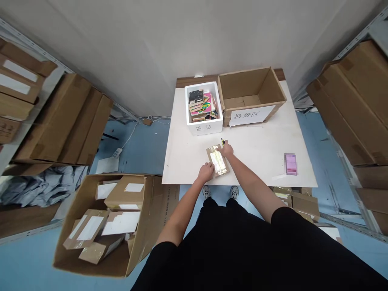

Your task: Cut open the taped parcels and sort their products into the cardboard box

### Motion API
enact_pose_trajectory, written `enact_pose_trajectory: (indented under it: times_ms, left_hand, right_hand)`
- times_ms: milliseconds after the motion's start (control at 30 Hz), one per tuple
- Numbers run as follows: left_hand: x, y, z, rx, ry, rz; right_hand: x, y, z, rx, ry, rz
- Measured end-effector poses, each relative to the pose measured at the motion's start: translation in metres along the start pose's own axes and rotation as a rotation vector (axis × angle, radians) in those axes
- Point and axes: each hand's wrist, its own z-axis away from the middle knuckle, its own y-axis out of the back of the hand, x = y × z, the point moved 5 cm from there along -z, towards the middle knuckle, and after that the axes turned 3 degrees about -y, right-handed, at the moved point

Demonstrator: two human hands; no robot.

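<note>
A small brown cardboard parcel (223, 165) with a white label and shiny clear tape lies flat near the table's front edge. My left hand (206, 171) grips its lower left edge with curled fingers. My right hand (226, 149) is closed around a yellow and black utility knife (222, 142) at the parcel's upper right; the knife's tip points up and away from me. Whether the blade is out is too small to tell.
On the white table (257, 155), a white foam box (204, 128) of small colourful packs stands beside a labelled cardboard box (251, 106). A blurred pink item (291, 164) lies right. A large carton (154, 214) of parcels stands on the floor at left; shelves with cartons flank both sides.
</note>
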Motion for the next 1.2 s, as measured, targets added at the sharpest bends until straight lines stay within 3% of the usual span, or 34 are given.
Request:
enact_pose_trajectory:
  times_ms: [67, 167, 233, 300, 367, 500, 700, 967, 1200]
  left_hand:
    - [-0.013, 0.017, -0.016, -0.006, -0.097, -0.013]
    - [-0.020, 0.037, -0.048, -0.070, -0.356, -0.043]
    - [-0.018, 0.042, -0.069, -0.129, -0.509, -0.072]
    - [-0.013, 0.039, -0.085, -0.160, -0.566, -0.075]
    - [-0.007, 0.030, -0.092, -0.144, -0.527, -0.060]
    - [0.007, 0.006, -0.080, -0.001, -0.281, -0.076]
    - [0.027, -0.024, -0.050, 0.098, -0.005, -0.099]
    - [0.032, -0.022, -0.054, 0.085, 0.048, -0.086]
    - [0.035, -0.018, -0.049, 0.104, 0.046, -0.062]
  right_hand:
    - [0.007, 0.004, 0.009, 0.039, -0.024, -0.084]
    - [0.037, 0.004, 0.035, 0.085, -0.108, -0.236]
    - [0.061, -0.004, 0.059, 0.058, -0.152, -0.359]
    - [0.086, -0.011, 0.083, 0.059, -0.199, -0.448]
    - [0.108, -0.017, 0.106, 0.083, -0.242, -0.509]
    - [0.132, -0.023, 0.134, 0.058, -0.288, -0.586]
    - [0.141, -0.018, 0.137, 0.032, -0.319, -0.519]
    - [0.140, -0.023, 0.135, -0.022, -0.314, -0.348]
    - [0.127, -0.002, 0.123, -0.048, -0.324, -0.102]
